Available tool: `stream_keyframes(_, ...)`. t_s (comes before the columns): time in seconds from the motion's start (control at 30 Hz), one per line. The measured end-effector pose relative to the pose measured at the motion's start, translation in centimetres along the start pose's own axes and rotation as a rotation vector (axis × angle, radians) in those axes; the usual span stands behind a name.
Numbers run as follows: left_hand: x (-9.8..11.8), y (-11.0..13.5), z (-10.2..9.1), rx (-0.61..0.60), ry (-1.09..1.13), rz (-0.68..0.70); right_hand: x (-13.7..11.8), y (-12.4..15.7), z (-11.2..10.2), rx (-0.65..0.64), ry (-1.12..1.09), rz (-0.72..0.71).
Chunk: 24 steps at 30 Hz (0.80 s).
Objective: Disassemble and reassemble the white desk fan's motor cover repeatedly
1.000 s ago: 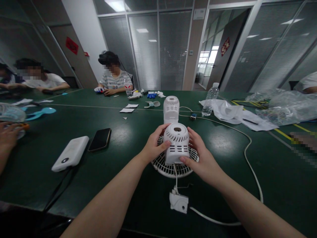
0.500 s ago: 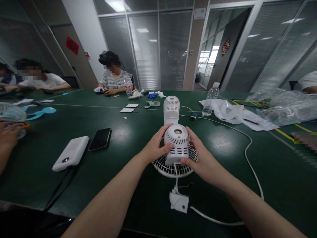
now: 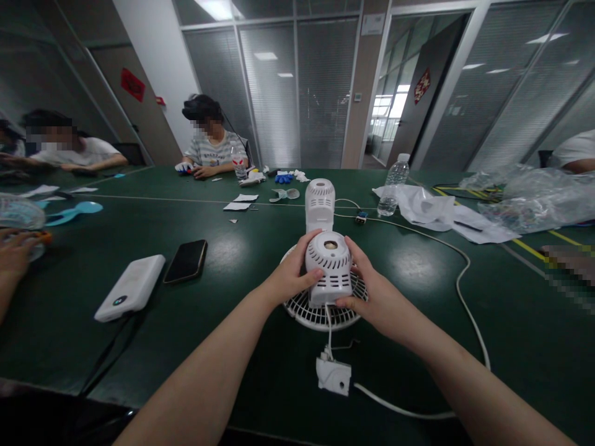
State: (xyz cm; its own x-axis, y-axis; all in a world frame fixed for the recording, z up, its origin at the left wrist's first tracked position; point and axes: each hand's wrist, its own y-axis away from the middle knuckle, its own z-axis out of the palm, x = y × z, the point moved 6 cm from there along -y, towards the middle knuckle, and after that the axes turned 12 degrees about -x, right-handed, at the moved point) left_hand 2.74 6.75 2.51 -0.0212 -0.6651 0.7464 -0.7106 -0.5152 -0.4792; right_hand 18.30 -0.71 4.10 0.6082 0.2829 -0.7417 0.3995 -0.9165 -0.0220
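Observation:
Between my two hands is a white vented fan motor housing (image 3: 329,260), with a round opening on top. My left hand (image 3: 297,272) wraps its left side, thumb across the front. Fingers of my right hand (image 3: 367,285) close on its right side, thumb at the lower front edge. Beneath the housing lies a round white fan grille (image 3: 320,317), partly hidden by it and my hands. A thin white wire runs from the housing down to a small white plastic piece (image 3: 333,376) on the table. Just behind stands a second white vented housing (image 3: 320,204).
Left of my arms lie a white power bank (image 3: 132,288) and a black phone (image 3: 186,261). A white cable (image 3: 465,291) curves along the right. Farther back are a water bottle (image 3: 394,186), white paper (image 3: 418,207) and clear plastic bags (image 3: 534,192). Other people sit around the green table (image 3: 242,266).
Both hands keep the same hold on the fan motor housing. The whole view has shifted slightly, with everything a little farther left. A light on the power bank's display looks different.

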Motion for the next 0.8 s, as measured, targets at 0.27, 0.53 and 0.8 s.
stream_keyframes(0.27,0.00,0.14,0.08,0.004,-0.018,-0.008,0.16,-0.08,-0.09,0.009,0.136,0.007)
stream_keyframes(0.53,-0.14,0.16,-0.16,0.035,-0.022,-0.017,-0.13,0.05,-0.40,0.052,0.255,0.056)
stream_keyframes(0.8,-0.01,0.28,-0.12,0.035,0.012,0.000,0.07,0.01,0.00,0.083,0.351,0.076)
